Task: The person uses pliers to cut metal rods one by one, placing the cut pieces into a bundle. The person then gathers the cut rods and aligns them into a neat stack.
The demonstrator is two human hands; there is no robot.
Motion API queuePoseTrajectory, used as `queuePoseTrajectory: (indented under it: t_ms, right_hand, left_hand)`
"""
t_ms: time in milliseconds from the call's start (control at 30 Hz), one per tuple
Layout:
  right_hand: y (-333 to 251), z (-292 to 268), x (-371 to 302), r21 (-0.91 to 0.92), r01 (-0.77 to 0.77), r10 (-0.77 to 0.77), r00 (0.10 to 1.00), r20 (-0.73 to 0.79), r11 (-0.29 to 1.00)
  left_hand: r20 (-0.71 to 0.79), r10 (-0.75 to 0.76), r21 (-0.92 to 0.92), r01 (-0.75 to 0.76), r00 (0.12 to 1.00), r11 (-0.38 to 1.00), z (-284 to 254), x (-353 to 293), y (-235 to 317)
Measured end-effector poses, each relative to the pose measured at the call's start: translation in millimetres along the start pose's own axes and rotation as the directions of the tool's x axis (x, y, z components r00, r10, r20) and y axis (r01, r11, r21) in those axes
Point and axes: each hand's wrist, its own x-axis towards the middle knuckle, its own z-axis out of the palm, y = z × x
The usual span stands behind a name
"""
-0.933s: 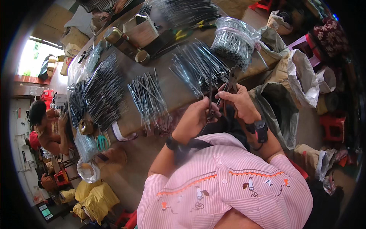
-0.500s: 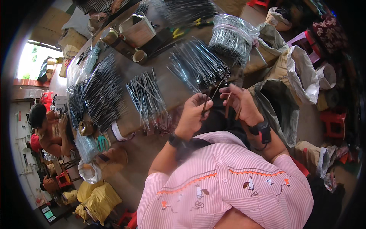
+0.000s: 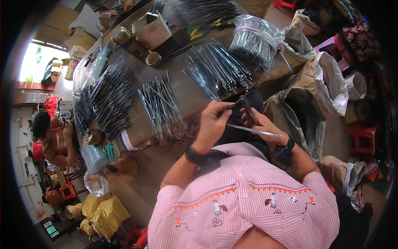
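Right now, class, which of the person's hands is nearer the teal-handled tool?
The left. The left hand is to the right of the teal-handled tool, well apart from it; the right hand is farther right still.

The left hand point(image 3: 213, 122) pinched a thin dark strip point(image 3: 241, 98). The right hand point(image 3: 262, 120) held a brown tool point(image 3: 248, 108), and a shiny strip point(image 3: 255, 131) crossed in front.

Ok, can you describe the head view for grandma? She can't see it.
A person's left hand and right hand are close together, the right around a blurred dark tool, with a thin shiny strip by them. Piles of thin strips lie on the table ahead.
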Motion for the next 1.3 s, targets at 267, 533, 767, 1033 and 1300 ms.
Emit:
queuePoseTrajectory:
  t_ms: [267,533,767,1033,1300]
  right_hand:
    - [-13.9,-7.6,-1.7,-0.610,0.137,-0.284,0.947,-0.151,0.780]
    - [-8.0,-7.8,0.0,-0.654,0.064,-0.241,0.953,-0.185,0.754]
    - [-11.7,-1.3,13.4,-0.561,0.117,-0.231,0.963,-0.136,0.819]
    - [-4.3,-2.9,27.2,-0.145,0.089,-0.114,0.979,-0.171,0.985]
    - [3.2,8.9,20.2,-0.054,0.094,-0.102,0.978,-0.182,0.994]
  left_hand:
    - [0.006,-0.060,0.006,0.060,0.998,0.998,-2.8,-0.7,-4.2]
    - [0.012,-0.132,-0.047,0.132,0.991,0.990,2.0,0.5,-13.3]
    - [0.013,-0.333,-0.227,0.327,0.943,0.917,-14.6,2.7,-11.2]
    - [-0.400,-0.430,-0.425,0.252,0.809,0.869,-110.6,1.5,-62.8]
    - [-0.466,-0.185,0.258,0.333,0.865,0.907,-93.4,-3.8,-78.9]
